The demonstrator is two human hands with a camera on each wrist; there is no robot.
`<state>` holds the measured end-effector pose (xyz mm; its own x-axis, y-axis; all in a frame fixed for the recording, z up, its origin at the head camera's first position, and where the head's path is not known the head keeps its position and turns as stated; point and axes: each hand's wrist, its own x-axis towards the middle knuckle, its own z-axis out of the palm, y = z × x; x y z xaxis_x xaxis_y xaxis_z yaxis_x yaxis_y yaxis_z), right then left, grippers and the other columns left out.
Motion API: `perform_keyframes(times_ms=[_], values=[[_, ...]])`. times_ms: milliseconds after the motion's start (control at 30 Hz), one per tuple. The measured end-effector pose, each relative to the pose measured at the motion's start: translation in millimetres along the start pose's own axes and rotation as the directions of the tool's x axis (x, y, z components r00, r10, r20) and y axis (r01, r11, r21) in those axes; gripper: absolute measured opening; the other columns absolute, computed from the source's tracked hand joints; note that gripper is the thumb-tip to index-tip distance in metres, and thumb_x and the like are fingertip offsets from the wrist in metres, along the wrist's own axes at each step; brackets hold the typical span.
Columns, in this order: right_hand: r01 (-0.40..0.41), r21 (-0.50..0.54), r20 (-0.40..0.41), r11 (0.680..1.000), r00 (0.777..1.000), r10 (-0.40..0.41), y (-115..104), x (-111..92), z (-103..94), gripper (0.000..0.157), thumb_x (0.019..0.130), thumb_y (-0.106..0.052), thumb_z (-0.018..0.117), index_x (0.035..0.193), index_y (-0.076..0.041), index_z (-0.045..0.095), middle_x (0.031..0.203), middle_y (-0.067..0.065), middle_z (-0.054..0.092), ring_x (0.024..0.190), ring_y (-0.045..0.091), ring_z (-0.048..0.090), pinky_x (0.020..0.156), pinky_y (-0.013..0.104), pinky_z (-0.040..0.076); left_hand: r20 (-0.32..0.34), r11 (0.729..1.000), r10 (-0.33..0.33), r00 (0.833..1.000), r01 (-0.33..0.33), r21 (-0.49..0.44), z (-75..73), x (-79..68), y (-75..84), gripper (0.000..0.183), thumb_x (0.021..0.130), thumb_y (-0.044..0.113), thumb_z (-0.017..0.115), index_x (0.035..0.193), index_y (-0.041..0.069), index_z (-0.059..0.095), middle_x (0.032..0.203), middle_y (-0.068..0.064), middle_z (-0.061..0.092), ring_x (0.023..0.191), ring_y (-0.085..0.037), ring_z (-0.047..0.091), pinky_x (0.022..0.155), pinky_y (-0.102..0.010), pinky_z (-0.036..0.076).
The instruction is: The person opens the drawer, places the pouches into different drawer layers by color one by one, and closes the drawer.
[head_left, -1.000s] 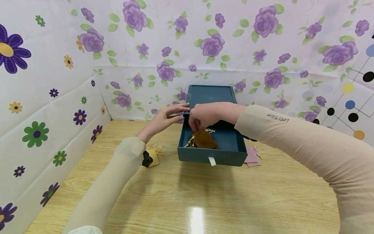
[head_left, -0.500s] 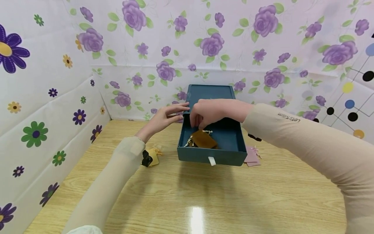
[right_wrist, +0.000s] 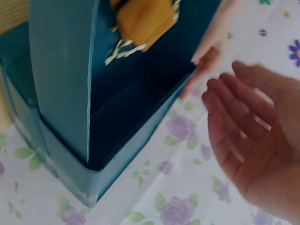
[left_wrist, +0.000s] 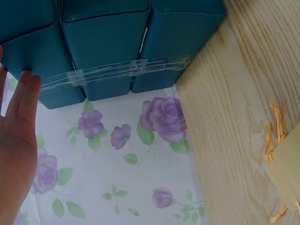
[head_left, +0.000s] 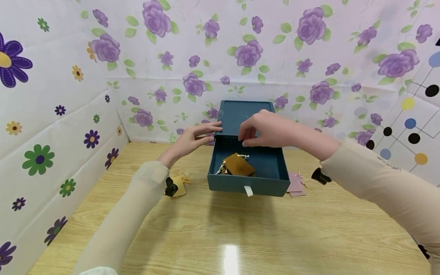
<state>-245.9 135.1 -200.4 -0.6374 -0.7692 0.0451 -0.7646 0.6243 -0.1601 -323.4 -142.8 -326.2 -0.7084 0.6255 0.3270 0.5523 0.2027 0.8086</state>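
A dark teal drawer box (head_left: 245,109) stands against the floral backdrop, its top drawer (head_left: 227,184) pulled out toward me. Inside, a brown drawstring pouch (head_left: 238,165) with cream cords lies on more brown fabric at the left front. My left hand (head_left: 190,140) has its fingers extended, fingertips at the box's upper left edge; the left wrist view shows them against the box side. Above the back of the drawer is my right hand (head_left: 269,129), loosely curled. In the right wrist view this right hand (right_wrist: 253,129) holds nothing, and the pouch (right_wrist: 145,21) lies apart from it.
A yellow pouch (head_left: 180,187) with orange cords lies on the wooden table left of the box. Pink pouches (head_left: 295,184) lie to the right. A white pull tab (head_left: 248,191) sticks out from the drawer front. Clear tape (left_wrist: 112,71) binds the box's sections.
My right hand has lifted away from the brown pouch, moving up and right, and its fingers have loosened. The pouch stays in the drawer. My left hand keeps its place at the box.
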Motion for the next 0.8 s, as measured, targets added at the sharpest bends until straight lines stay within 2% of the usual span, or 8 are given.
perform_keyframes(times_ms=[100, 233, 400, 500, 667, 800], values=[[-0.037, -0.004, -0.097, 0.999, 0.995, 0.036, -4.8, -16.4, 1.1, 0.009, 0.092, -0.020, 0.071, 0.099, -0.015, 0.074, 0.091, -0.001, 0.075, 0.083, 0.011, 0.070, 0.078, 0.032, 0.060, 0.000, 1.000, 0.008, 1.000, -0.008, -0.003, 0.2, 0.3, -0.8, 0.037, 0.103, 0.014, 0.052, 0.141, 0.014, 0.057, 0.160, 0.002, 0.037, 0.144, -0.023, 0.042, 0.104, -0.045, 0.053], [-0.066, 0.018, -0.177, 0.998, 0.982, 0.069, -10.8, -35.8, 8.1, 0.009, 0.090, -0.019, 0.073, 0.098, -0.015, 0.075, 0.089, -0.001, 0.075, 0.079, 0.009, 0.070, 0.073, 0.028, 0.060, 0.000, 1.000, 0.006, 1.000, -0.006, 0.002, 0.3, 0.5, -1.3, 0.037, 0.103, 0.015, 0.052, 0.140, 0.015, 0.057, 0.160, 0.003, 0.037, 0.144, -0.022, 0.043, 0.103, -0.044, 0.053], [-0.075, 0.080, -0.250, 0.994, 0.964, 0.093, -18.2, -54.3, 20.4, 0.010, 0.089, -0.018, 0.075, 0.099, -0.016, 0.075, 0.087, -0.004, 0.075, 0.075, 0.006, 0.068, 0.067, 0.022, 0.058, -0.001, 1.000, 0.005, 1.000, -0.005, 0.003, 0.2, 0.0, -1.4, 0.038, 0.103, 0.013, 0.052, 0.141, 0.013, 0.056, 0.161, 0.002, 0.037, 0.145, -0.023, 0.042, 0.102, -0.039, 0.054], [-0.075, 0.087, -0.303, 0.993, 0.948, 0.099, -23.5, -64.1, 27.3, 0.012, 0.088, -0.018, 0.076, 0.099, -0.017, 0.075, 0.087, -0.005, 0.074, 0.077, 0.006, 0.067, 0.064, 0.021, 0.055, -0.004, 1.000, 0.004, 1.000, -0.004, -0.001, 0.3, -0.3, -1.1, 0.038, 0.103, 0.013, 0.051, 0.141, 0.012, 0.056, 0.161, 0.001, 0.036, 0.145, -0.023, 0.041, 0.103, -0.040, 0.054], [-0.091, 0.111, -0.371, 0.990, 0.920, 0.126, -34.5, -79.1, 41.6, 0.015, 0.087, -0.017, 0.077, 0.102, -0.018, 0.074, 0.091, -0.006, 0.074, 0.080, 0.006, 0.066, 0.062, 0.021, 0.053, -0.009, 1.000, -0.002, 1.000, 0.002, 0.012, 1.4, -0.9, -1.8, 0.038, 0.103, 0.013, 0.051, 0.141, 0.013, 0.057, 0.160, 0.002, 0.037, 0.145, -0.022, 0.041, 0.103, -0.036, 0.054], [-0.121, 0.133, -0.407, 0.984, 0.898, 0.166, -43.6, -88.8, 53.8, 0.014, 0.087, -0.018, 0.076, 0.101, -0.019, 0.074, 0.088, -0.008, 0.072, 0.074, 0.003, 0.064, 0.059, 0.018, 0.052, -0.008, 1.000, 0.002, 1.000, -0.002, 0.005, 2.0, -0.4, -1.9, 0.038, 0.103, 0.013, 0.051, 0.141, 0.014, 0.056, 0.161, 0.002, 0.036, 0.145, -0.022, 0.041, 0.104, -0.043, 0.053]])
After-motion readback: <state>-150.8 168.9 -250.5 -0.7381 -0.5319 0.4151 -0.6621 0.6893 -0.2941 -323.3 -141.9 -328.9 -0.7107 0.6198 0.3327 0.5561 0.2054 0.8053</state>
